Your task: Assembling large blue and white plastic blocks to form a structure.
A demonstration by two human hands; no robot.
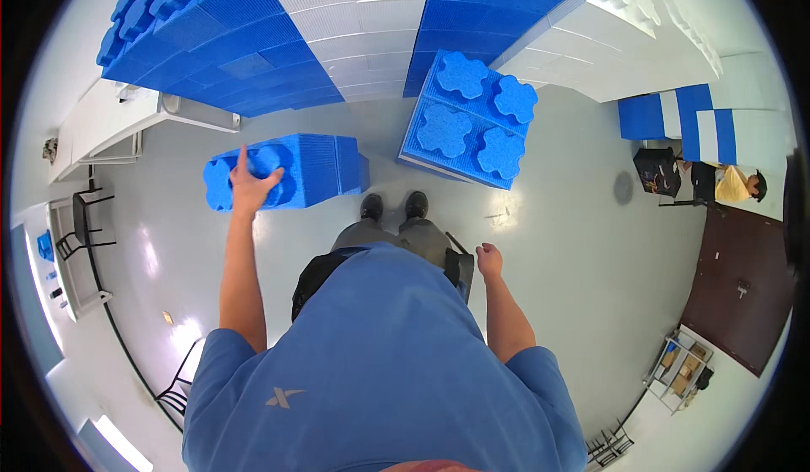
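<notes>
Head camera view, looking down past a person's blue shirt [392,354] and dark shoes [415,205] to a smooth grey floor [591,244].

The left hand [251,189] reaches forward on a straight arm and lies on the studded end of a long blue block [325,164]. This block stands on the floor, ahead and to the left of the feet, with its ribbed side turned toward the right. The thumb and forefinger are spread wide over the rounded studs [268,161]; the other fingers are hard to make out, so I cannot tell whether the hand grips a stud or simply rests there.

The right hand [488,261] hangs beside the right hip, near a black pouch [460,271], well apart from the blocks. Its fingers are loosely clenched in on themselves.

Ahead and slightly to the right sits a square blue block [467,118], four clover-shaped studs on its top and a pale layer showing under its near edge. Behind both blocks rises a tall wall of blocks [363,33] in blue and white columns.

At the left side is a white table [110,130], with a black chair [82,217] nearer the camera. At the far right, a person in a yellow top [732,187] sits by a black box [656,171]; nearer are a dark brown door [738,282] and a metal rack [677,372] holding cartons.
</notes>
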